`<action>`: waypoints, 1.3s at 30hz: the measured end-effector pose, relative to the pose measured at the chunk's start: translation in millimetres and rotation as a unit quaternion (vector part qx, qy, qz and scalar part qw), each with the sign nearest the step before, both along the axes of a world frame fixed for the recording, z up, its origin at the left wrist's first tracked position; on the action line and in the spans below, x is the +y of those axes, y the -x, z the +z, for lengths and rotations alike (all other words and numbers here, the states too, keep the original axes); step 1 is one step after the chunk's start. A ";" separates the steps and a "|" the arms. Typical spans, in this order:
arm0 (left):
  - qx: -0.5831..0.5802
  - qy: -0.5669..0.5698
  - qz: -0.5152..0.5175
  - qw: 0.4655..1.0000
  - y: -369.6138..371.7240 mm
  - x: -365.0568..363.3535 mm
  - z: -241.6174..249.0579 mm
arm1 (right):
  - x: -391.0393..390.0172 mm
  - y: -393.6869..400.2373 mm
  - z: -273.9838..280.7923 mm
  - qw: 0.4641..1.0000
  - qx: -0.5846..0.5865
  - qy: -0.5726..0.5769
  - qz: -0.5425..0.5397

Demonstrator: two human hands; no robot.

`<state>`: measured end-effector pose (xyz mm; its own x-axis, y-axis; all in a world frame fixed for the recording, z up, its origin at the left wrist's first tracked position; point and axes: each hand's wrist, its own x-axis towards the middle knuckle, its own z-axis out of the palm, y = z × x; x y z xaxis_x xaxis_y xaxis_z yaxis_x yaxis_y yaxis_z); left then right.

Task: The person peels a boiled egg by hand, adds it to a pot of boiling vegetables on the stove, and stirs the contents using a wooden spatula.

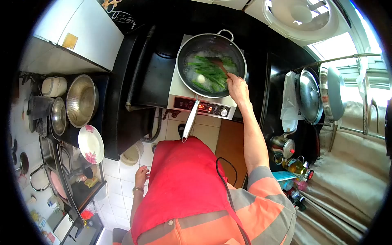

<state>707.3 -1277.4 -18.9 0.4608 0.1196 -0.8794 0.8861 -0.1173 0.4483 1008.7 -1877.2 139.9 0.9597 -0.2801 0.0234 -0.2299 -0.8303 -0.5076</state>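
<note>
A dark wok [184,76] with a long metal handle sits on the induction cooker [173,92]. Green leafy vegetables [210,74] lie in bubbling liquid inside it, with a small whitish round piece [201,79] among them. My right hand [237,87], at the wok's right rim, is closed around the handle of a wooden spatula [218,63]. The spatula's blade rests on the greens. Low at my left side, beside the red apron [183,175], hangs my left hand [141,176]. Its fingers look curled in, partly hidden, with no held object visible.
To the left stand a perforated metal colander [81,102], a metal bowl [59,116] and a flower-patterned plate [90,143]. A kettle [283,146] and an oil bottle [296,166] are at the right. Pan lids [310,96] hang near the window. A bucket [131,154] stands below.
</note>
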 end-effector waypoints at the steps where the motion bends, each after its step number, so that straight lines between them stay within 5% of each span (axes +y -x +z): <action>1: 0.000 0.000 -0.002 1.000 -6.3 -3.3 6.5 | -0.4 2.8 0.7 1.000 0.000 0.000 -0.002; 11: -0.009 -0.013 -0.039 0.999 -42.2 -15.1 27.8 | -8.6 29.7 15.4 1.000 0.021 -0.008 -0.012; 17: 0.011 -0.017 -0.038 0.999 -30.8 -10.8 25.7 | -4.0 55.9 80.5 0.994 0.029 -0.089 -0.048; 23: -0.002 -0.017 -0.035 0.999 -18.8 -1.7 8.4 | 9.1 83.8 116.3 0.972 0.154 -0.177 0.008; 28: -0.001 -0.023 -0.032 0.999 -33.3 -11.3 19.9 | 14.7 92.3 66.7 0.994 0.069 0.005 0.080; 39: -0.004 -0.015 -0.025 1.000 -30.8 -15.2 19.9 | 13.2 32.8 0.3 0.999 -0.040 0.005 0.011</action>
